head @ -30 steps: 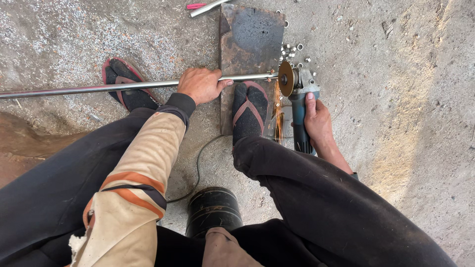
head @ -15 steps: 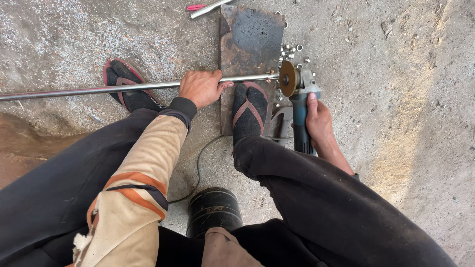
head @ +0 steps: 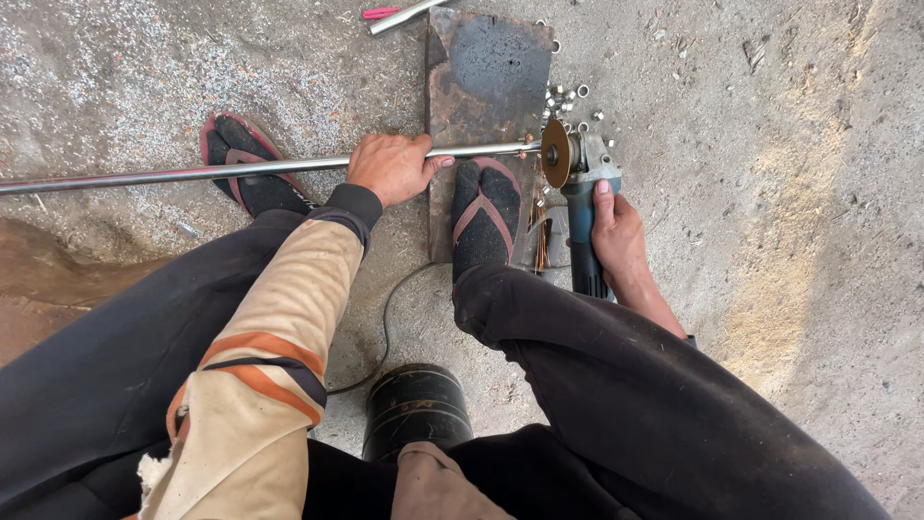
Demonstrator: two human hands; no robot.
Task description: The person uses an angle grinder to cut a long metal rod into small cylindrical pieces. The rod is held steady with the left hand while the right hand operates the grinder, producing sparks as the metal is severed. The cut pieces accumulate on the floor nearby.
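Observation:
A long thin metal rod (head: 192, 174) lies across the concrete floor from the left edge to a dark rusty steel plate (head: 486, 77). My left hand (head: 390, 167) grips the rod just left of the plate. My right hand (head: 616, 236) holds a blue angle grinder (head: 580, 207); its brown cutting disc (head: 555, 152) meets the rod's right end, with a streak of sparks below it. My right foot in a dark sandal (head: 486, 217) rests on the plate beside the disc. My left sandal (head: 241, 164) sits under the rod.
Several short cut metal pieces (head: 573, 101) lie on the floor beyond the disc. A black cylinder (head: 416, 409) stands between my legs, and a thin cable (head: 385, 327) runs past it. A pink-handled tool and a grey rod (head: 404, 13) lie at the top edge.
Both hands stay in place. The disc has settled against the rod's end and sparks now stream down beside my right foot.

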